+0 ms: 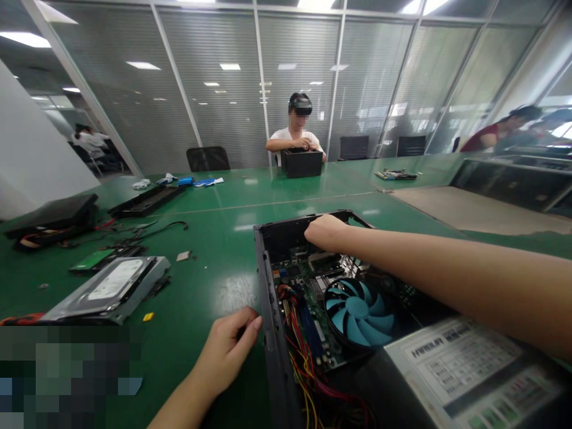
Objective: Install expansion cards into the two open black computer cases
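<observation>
An open black computer case [270,280] lies on the green table [210,226] in front of me. Inside it I see a motherboard, a blue cooling fan [360,313], red and yellow wires [304,357] and a grey power supply [473,369]. My right hand [326,231] reaches across the case and its fingers curl over the far rim, gripping it. My left hand [230,345] rests on the table against the case's left wall, fingers loosely curled with the thumb touching the wall.
A hard drive in its metal bracket [111,289] lies at the left, with a green circuit board [92,260], cables [152,229] and black panels [145,201] behind it. Across the table a person works on a black box [302,162]. More people sit at far right.
</observation>
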